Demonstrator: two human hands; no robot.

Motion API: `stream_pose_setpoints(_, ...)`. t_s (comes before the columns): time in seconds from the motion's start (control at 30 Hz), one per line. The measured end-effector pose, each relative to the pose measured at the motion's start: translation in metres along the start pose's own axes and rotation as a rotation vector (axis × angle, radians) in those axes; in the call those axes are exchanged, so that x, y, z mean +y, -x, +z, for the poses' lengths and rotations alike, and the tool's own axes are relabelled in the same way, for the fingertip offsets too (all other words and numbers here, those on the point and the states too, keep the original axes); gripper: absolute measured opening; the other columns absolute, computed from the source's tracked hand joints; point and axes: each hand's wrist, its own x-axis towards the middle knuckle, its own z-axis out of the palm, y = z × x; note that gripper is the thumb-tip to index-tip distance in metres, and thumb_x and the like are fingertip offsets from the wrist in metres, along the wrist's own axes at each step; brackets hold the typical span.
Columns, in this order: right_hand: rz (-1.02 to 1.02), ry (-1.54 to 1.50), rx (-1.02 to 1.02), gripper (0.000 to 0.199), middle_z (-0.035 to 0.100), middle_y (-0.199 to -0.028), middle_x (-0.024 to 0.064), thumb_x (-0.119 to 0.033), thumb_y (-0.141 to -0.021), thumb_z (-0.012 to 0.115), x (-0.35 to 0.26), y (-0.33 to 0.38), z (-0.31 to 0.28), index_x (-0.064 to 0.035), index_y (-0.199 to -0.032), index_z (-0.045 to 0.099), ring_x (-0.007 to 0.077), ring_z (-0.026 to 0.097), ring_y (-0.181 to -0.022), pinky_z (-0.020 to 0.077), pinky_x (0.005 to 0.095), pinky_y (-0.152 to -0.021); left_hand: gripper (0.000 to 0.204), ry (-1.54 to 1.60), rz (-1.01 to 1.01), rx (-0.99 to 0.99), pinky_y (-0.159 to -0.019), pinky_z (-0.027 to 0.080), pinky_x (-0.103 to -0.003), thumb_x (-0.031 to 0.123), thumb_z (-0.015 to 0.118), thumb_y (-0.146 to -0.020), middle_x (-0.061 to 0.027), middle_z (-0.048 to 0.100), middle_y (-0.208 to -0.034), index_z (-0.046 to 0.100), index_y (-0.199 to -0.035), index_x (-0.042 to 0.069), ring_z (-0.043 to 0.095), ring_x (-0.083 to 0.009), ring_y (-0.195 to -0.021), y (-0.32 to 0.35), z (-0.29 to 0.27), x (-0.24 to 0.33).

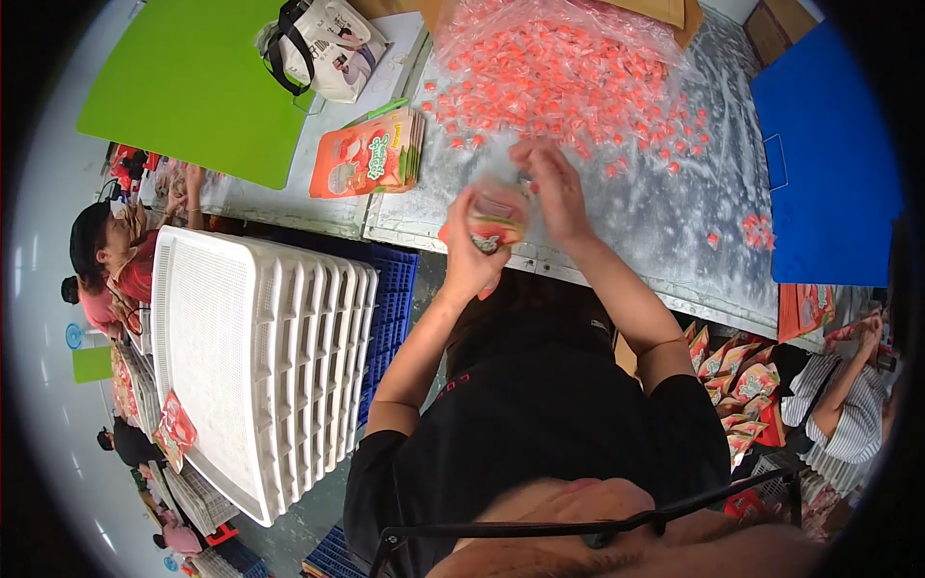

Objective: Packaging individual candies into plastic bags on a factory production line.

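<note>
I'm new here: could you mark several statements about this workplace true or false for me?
1. The left hand holds a printed pouch. True.

2. The blue panel is left of the green panel. False: the blue panel is at the far right, the green panel at the left.

3. A stack of white trays stands to the person's left. True.

4. The tote bag is on the floor. False: the tote bag is on the white tabletop.

5. The small red wrapped pieces lie spread beyond the hands. True.
</note>
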Motion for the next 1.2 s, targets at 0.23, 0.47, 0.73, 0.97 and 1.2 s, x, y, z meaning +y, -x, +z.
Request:
stream_pose_setpoints(0.23,-0.532,1.411,-0.095,0.042,0.054,-0.130,0.0113,-0.039,-0.086,0.066,0.098,-0.020,-0.062,-0.0084,-0.115,0.065,0.0347,0.046,-0.123,0.0327,0.0578,-0.105,0.088,0.245,-0.079,0.201,-0.103,0.040,-0.038,0.005,0.080,-0.070,-0.0165,0.045,-0.129,0.026,-0.139,-0.001,0.047,-0.0253,-0.121,0.005,-0.018,-0.012)
stream_pose_setpoints(0.47,-0.304,1.425,-0.282,0.047,0.048,-0.140,0.0091,-0.041,-0.084,0.067,0.104,0.001,-0.085,-0.0134,-0.122,0.063,0.0320,0.039,-0.131,0.0290,0.0567,-0.106,0.082,0.292,-0.088,0.177,-0.101,0.041,-0.037,0.004,0.079,-0.069,-0.0146,0.046,-0.125,0.030,-0.135,-0.001,0.049,-0.0231,-0.115,0.005,-0.025,-0.011)
stream_pose_setpoints(0.73,0.142,0.511,-0.088,0.036,0.061,-0.126,0.0104,-0.025,-0.092,0.057,0.095,0.041,-0.130,-0.0103,-0.125,0.062,0.0305,0.051,-0.121,0.0348,0.0478,-0.105,0.075,0.217,-0.101,0.157,-0.097,0.043,-0.035,0.002,0.079,-0.069,-0.0131,0.049,-0.120,0.035,-0.130,0.000,0.051,-0.0212,-0.111,0.011,-0.032,-0.010)
stream_pose_setpoints(0.97,-0.229,0.990,-0.097,0.037,0.059,-0.129,0.0087,-0.012,-0.090,0.057,0.074,0.018,-0.140,-0.0116,-0.127,0.061,0.0290,0.050,-0.123,0.0340,0.0462,-0.106,0.075,0.262,-0.154,0.118,-0.096,0.044,-0.034,0.001,0.078,-0.070,-0.0125,0.051,-0.120,0.035,-0.131,0.000,0.053,-0.0203,-0.108,0.013,-0.031,-0.007)
stream_pose_setpoints(1.2,-0.207,1.213,-0.256,0.044,0.053,-0.136,0.0056,-0.011,-0.086,0.062,0.077,0.033,-0.156,-0.0141,-0.130,0.059,0.0314,0.043,-0.129,0.0297,0.0462,-0.110,0.067,0.317,-0.181,0.106,-0.099,0.041,-0.035,0.002,0.077,-0.074,-0.0118,0.051,-0.122,0.038,-0.129,0.001,0.051,-0.0199,-0.112,0.014,-0.033,-0.007)
